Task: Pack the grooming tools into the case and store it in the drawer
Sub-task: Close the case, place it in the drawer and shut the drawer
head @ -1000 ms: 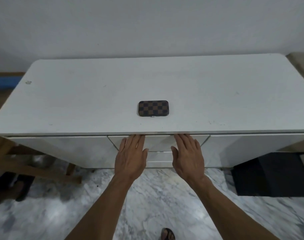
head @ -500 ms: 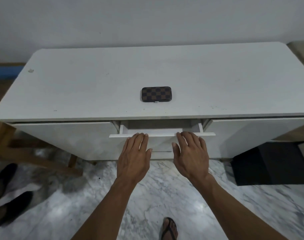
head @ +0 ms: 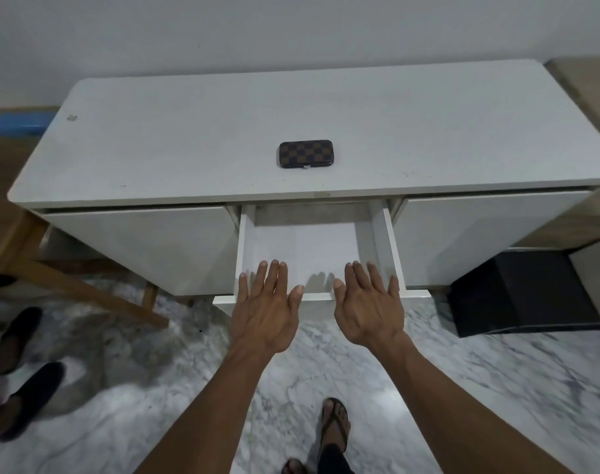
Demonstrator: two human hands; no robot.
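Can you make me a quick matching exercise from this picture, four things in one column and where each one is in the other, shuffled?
Things:
1. checkered case
2. middle drawer
3. black slippers
4. left hand

Places or states:
A. on the marble floor, far left
B. fingers straight, over the drawer's front edge
C. closed, lying on the white tabletop
D. pulled out, nothing visible inside

Pairs: 1-C, 2-D, 3-A, 4-B
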